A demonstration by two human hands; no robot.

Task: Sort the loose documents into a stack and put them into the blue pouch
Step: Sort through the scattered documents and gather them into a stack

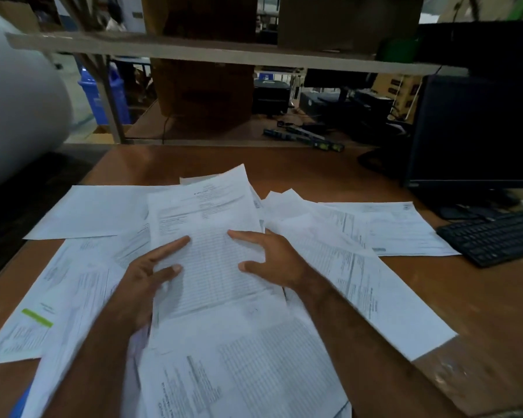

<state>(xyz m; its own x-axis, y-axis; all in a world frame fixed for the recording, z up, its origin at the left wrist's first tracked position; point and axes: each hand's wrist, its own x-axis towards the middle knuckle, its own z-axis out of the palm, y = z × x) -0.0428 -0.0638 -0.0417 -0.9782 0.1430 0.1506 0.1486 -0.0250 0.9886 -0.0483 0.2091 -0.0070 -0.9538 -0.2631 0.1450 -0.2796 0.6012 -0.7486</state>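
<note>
Head view, looking down at a brown wooden desk [329,176] strewn with loose white papers. Left hand [151,273] and right hand [272,260] both on one printed sheet [206,224] at the middle of the spread, a table of fine lines on its near half. Left thumb on top of that sheet, index finger stretched along its left edge, remaining fingers seemingly tucked beneath: a light pinch on the paper. Right hand with fingers spread and slightly bent, thumb and fingertips pressing down on the sheet's right side, closed round nothing. More papers fanned on every side: a blank sheet [94,211] far left, one with a green strip [37,318] near left, a large form [242,372] nearest the body, others [396,230] reaching right toward a black keyboard [495,236]. Blue pouch not clearly visible; only a blue sliver [20,401] at the lower left corner, possibly part of it, impossible to confirm. Step in hand, by judgement: gathering sheets into one pile, barely begun. Best done by sliding the held sheet squarely over a neighbour, edges matched, then tapping the pile true before adding more. Bare wood beyond the papers offers room for squaring a stack. Caution at the right, where keyboard and dark computer case [477,131] crowd the papers, and at the desk's left edge, where sheets lie close to the drop.
</note>
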